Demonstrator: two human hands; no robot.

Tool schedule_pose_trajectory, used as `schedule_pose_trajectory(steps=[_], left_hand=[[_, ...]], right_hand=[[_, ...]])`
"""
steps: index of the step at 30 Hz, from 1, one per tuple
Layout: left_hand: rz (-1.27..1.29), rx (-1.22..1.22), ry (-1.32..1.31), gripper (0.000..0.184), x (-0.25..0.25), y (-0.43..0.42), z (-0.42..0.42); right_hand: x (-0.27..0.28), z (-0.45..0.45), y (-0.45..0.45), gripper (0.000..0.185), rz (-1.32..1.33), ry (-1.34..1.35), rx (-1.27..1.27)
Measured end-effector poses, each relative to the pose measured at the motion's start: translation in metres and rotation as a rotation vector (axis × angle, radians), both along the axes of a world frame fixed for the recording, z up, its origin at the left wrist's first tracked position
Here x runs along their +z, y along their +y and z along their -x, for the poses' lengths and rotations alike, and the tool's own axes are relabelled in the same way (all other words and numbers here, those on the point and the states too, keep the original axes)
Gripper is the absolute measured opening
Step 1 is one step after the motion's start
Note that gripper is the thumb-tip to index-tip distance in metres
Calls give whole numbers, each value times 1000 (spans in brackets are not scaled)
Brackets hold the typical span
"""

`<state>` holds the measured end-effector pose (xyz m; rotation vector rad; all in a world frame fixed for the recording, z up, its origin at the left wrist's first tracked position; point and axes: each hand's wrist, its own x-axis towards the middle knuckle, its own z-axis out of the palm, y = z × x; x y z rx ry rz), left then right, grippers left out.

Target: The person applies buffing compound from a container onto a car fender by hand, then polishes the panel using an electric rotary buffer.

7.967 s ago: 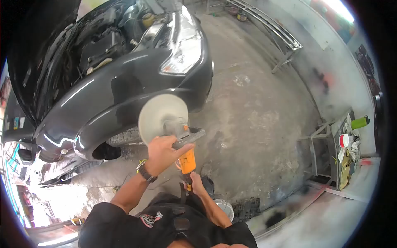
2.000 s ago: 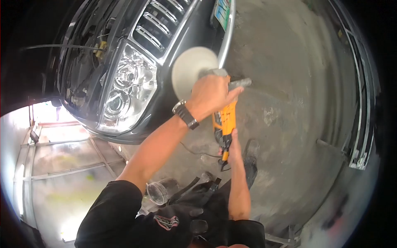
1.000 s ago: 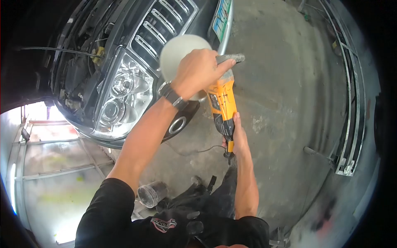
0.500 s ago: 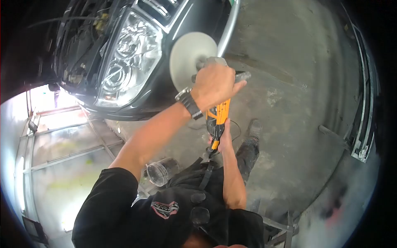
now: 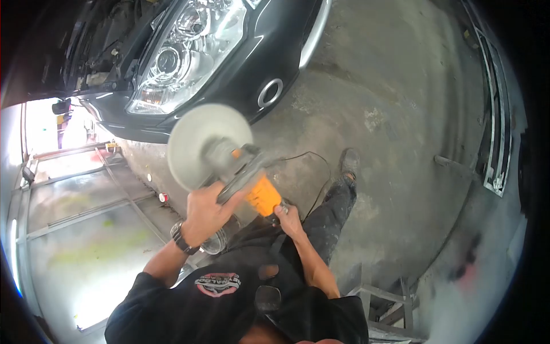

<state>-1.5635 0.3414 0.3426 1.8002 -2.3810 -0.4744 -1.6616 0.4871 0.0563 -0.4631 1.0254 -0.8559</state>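
Note:
An orange-and-black polisher (image 5: 263,196) with a wide white round pad (image 5: 189,129) is held in both my hands. My left hand (image 5: 206,211), with a dark watch on its wrist, grips the front handle near the pad. Around the rear end of the body closes my right hand (image 5: 288,221). The pad overlaps the lower corner of a dark car bumper (image 5: 272,54); whether they touch, I cannot tell. Above it sits a clear headlight (image 5: 183,63), and a round ring (image 5: 270,93) shows in the bumper.
A dark cord (image 5: 309,153) loops from the polisher over the concrete floor (image 5: 378,172) near my shoe (image 5: 350,162). A clear bucket (image 5: 215,243) stands by my left arm. Framed panels (image 5: 97,229) line the left side, and a metal frame (image 5: 381,295) stands low on the right.
Both hands have brought the polisher left and closer to my body, tilting it. The pad has left the bumper's front area, uncovering the round ring. The view has shifted a little.

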Motion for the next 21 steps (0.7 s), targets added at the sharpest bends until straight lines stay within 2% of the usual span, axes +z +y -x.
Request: schedule_pose_trajectory(steps=[3, 6, 7, 10, 11, 14, 15, 18, 19, 21], left_hand=[[-48, 192, 86, 35, 2, 41, -43], [-22, 251, 96, 35, -2, 58, -78], [-11, 267, 148, 36, -7, 62, -88], [35, 275, 285, 36, -12, 55, -97], [60, 266, 311, 36, -12, 50, -95], [83, 261, 439, 38, -14, 28, -75], [82, 263, 489, 39, -15, 19, -66], [166, 180, 529, 43, -21, -7, -37], [156, 176, 550, 39, -22, -9, -33], [133, 140, 604, 32, -23, -12, -28]], right_hand=[[12, -9, 22, 61, 12, 71, 150], [17, -14, 25, 59, 47, 239, 253], [35, -7, 15, 59, 82, 239, 203], [51, 16, -8, 84, 145, 554, 303], [59, 25, -16, 82, 112, 624, 292], [68, 54, -37, 82, 238, 768, 130], [78, 67, -47, 65, 301, 783, 126], [56, 96, -50, 46, 153, 685, -9], [83, 103, -60, 35, 138, 543, -16], [105, 113, -66, 38, 116, 485, 49]])
